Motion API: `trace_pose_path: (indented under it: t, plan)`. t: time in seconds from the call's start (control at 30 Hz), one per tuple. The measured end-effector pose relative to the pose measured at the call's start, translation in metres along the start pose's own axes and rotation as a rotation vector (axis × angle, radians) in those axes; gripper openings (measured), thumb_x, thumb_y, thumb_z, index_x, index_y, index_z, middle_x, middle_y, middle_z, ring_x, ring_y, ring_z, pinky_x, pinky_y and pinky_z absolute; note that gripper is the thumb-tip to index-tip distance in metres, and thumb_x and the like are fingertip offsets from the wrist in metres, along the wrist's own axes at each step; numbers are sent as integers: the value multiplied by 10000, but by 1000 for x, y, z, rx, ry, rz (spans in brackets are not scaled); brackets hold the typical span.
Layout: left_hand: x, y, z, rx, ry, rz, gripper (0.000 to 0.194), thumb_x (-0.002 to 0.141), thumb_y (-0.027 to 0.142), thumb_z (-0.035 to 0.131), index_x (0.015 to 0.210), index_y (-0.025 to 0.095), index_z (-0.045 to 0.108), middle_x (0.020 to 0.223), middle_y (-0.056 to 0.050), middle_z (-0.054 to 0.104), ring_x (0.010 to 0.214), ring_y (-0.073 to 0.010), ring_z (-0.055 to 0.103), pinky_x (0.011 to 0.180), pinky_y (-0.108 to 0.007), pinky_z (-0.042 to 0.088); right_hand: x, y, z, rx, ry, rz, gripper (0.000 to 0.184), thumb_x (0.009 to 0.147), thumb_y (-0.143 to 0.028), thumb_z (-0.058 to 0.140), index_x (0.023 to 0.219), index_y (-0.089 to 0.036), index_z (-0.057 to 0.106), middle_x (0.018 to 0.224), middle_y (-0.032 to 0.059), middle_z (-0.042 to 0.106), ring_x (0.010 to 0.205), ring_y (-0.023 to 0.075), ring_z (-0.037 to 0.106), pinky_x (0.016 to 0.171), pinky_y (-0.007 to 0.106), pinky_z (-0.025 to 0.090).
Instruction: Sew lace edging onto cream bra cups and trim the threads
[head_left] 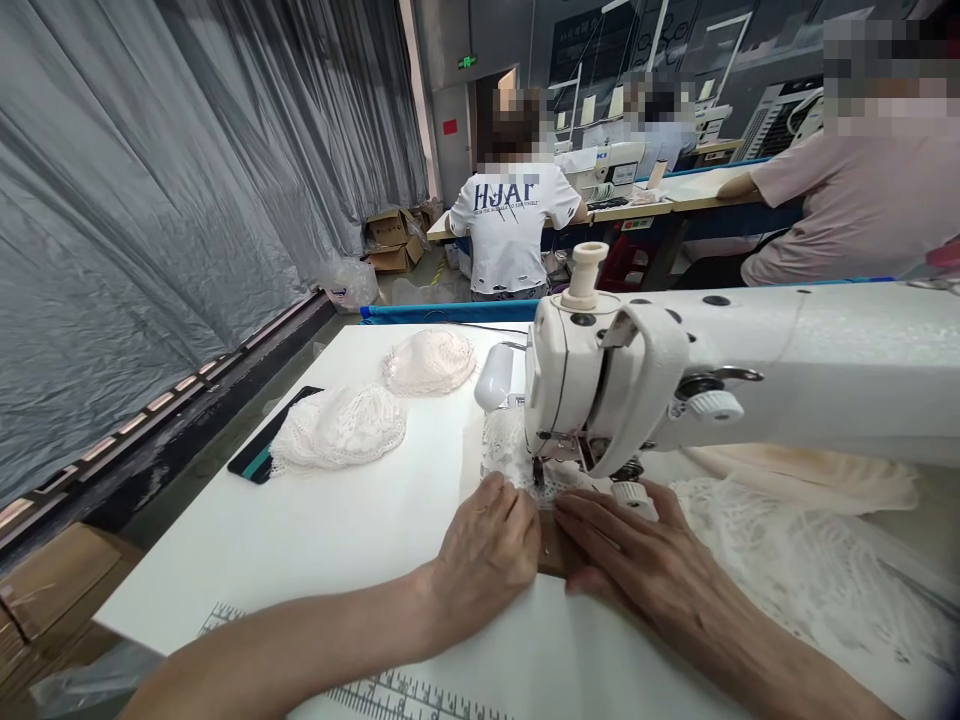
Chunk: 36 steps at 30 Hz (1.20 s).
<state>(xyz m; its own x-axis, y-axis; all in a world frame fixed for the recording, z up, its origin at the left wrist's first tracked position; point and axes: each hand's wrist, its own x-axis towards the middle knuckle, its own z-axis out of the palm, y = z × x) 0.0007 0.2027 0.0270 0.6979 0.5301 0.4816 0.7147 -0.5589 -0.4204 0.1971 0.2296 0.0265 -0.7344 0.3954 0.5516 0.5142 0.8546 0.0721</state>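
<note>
A piece of white lace fabric (pixel 504 440) lies under the presser foot (pixel 538 470) of a white sewing machine (pixel 571 370). Just left of the foot, my left hand (pixel 491 540) has its fingers curled closed at the near edge of the lace; the fingertips are partly hidden. On the other side, my right hand (pixel 637 550) lies with fingers stretched out and flat, its tips touching the lace close to the foot. Between the hands shows a brown plate (pixel 555 555) on the machine bed.
Two lace cups, one white (pixel 341 428) and one pale pink (pixel 430 360), lie on the white table (pixel 360 540). The white one partly covers a dark flat object (pixel 259 458). More lace (pixel 810 570) is heaped at right. Other people sit at machines beyond; cardboard boxes (pixel 394 240) stand behind.
</note>
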Motion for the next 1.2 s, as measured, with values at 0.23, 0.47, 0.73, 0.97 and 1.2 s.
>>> trace_pose_path:
  t: [0.23, 0.47, 0.73, 0.97, 1.2]
  plan:
    - [3, -10, 1, -37, -59, -13, 181, 817, -5, 454, 872, 78, 604, 763, -56, 598, 801, -177, 583, 853, -369, 430, -4, 3, 4, 1, 3, 14, 393, 984, -401, 296, 1037, -143, 588, 1045, 104, 698, 803, 216, 647, 889, 465, 273]
    - [7, -32, 15, -110, -169, -151, 373, 888, 373, 512, 1087, 62, 562, 1108, -149, 606, 1003, -236, 578, 912, -406, 415, 2, 4, 2, 23, 9, 63, 332, 989, -349, 319, 1011, -180, 603, 959, 51, 714, 740, 193, 635, 848, 442, 301]
    - [-42, 35, -64, -86, -266, -135, 575, 802, 621, 479, 816, 64, 619, 786, -122, 636, 730, -237, 610, 798, -420, 433, -1, -6, 10, 43, -64, 327, 431, 933, -507, 335, 1075, -160, 547, 967, 135, 637, 744, 243, 604, 638, 377, 440]
    - [-38, 1, -93, -402, -348, -284, 169, 912, 127, 436, 857, 119, 597, 765, -24, 610, 639, -124, 562, 648, -277, 403, 8, -58, 3, 335, -209, 309, 657, 771, -622, 539, 1264, -211, 402, 1307, 172, 446, 1129, 333, 470, 847, 504, 416]
    - [-23, -50, -52, -942, -597, -736, 445, 659, 451, 722, 968, 153, 606, 782, -5, 544, 754, -175, 513, 597, -243, 352, 26, -76, 21, 363, -145, 498, 369, 827, -375, 513, 1149, -195, 504, 1262, 158, 459, 1152, 328, 437, 886, 551, 357]
